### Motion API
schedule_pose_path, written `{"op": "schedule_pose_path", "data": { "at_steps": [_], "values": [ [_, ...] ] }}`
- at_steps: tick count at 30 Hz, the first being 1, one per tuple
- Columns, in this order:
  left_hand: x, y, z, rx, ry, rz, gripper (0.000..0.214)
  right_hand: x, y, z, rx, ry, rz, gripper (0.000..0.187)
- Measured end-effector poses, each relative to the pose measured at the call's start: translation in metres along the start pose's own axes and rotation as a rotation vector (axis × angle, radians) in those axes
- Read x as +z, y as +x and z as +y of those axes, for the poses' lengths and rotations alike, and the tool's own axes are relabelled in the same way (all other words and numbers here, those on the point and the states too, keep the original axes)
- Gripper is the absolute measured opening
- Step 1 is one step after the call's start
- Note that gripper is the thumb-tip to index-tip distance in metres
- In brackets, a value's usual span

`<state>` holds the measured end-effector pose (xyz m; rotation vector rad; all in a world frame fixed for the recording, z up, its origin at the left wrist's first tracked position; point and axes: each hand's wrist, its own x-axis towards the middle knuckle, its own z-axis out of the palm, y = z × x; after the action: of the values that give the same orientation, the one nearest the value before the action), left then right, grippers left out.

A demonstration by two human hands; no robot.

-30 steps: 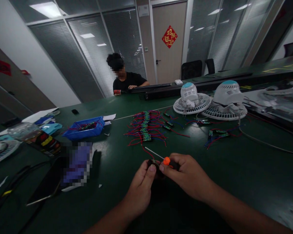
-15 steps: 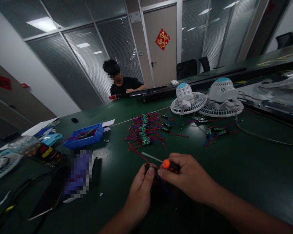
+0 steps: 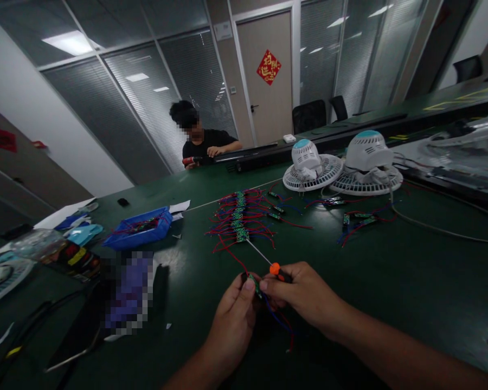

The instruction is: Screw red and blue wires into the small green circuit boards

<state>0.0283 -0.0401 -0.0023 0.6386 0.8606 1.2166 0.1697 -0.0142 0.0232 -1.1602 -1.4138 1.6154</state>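
Between the fingers of my left hand (image 3: 236, 317) is a small green circuit board (image 3: 254, 283), with red and blue wires trailing from its ends. My right hand (image 3: 309, 295) is closed around a screwdriver (image 3: 277, 270) that has an orange and black handle and a thin metal shaft. Its shaft points away from me, toward the row of boards. The right thumb and fingertips also meet the near end of the held board. Just beyond my hands, several wired circuit boards (image 3: 238, 216) lie stacked in a column on the green table (image 3: 195, 287).
Left of the boards stands a blue bin (image 3: 140, 227) holding wired boards. A dark phone-like slab (image 3: 75, 330) and a bag (image 3: 75, 254) lie nearer. Two white fans (image 3: 368, 162) rest face down at right, near loose boards (image 3: 360, 218). Across the table a person (image 3: 205, 138) holds a red tool.
The screwdriver shaft has swung so its tip points farther forward, by the nearest stacked board. My right hand has shifted slightly left. The held board and its blue wire show more clearly.
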Motion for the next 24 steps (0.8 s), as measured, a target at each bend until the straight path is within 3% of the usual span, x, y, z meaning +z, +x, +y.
{"op": "schedule_pose_path", "data": {
  "at_steps": [6, 15, 18, 24],
  "values": [
    [0.004, -0.001, 0.000, -0.013, 0.014, 0.022, 0.036, -0.002, 0.001, 0.003, -0.080, -0.087, -0.010, 0.023],
    [0.001, 0.003, -0.006, 0.034, 0.031, 0.090, 0.038, -0.008, -0.006, -0.003, -0.339, -0.607, 0.045, 0.011],
    [0.001, 0.003, -0.007, 0.065, 0.037, 0.093, 0.035, -0.002, -0.004, -0.001, -0.398, -0.778, 0.098, 0.017],
    [0.003, 0.003, -0.004, 0.030, -0.049, 0.155, 0.042, 0.009, 0.002, 0.001, -0.437, -0.800, 0.138, 0.018]
  ]
}}
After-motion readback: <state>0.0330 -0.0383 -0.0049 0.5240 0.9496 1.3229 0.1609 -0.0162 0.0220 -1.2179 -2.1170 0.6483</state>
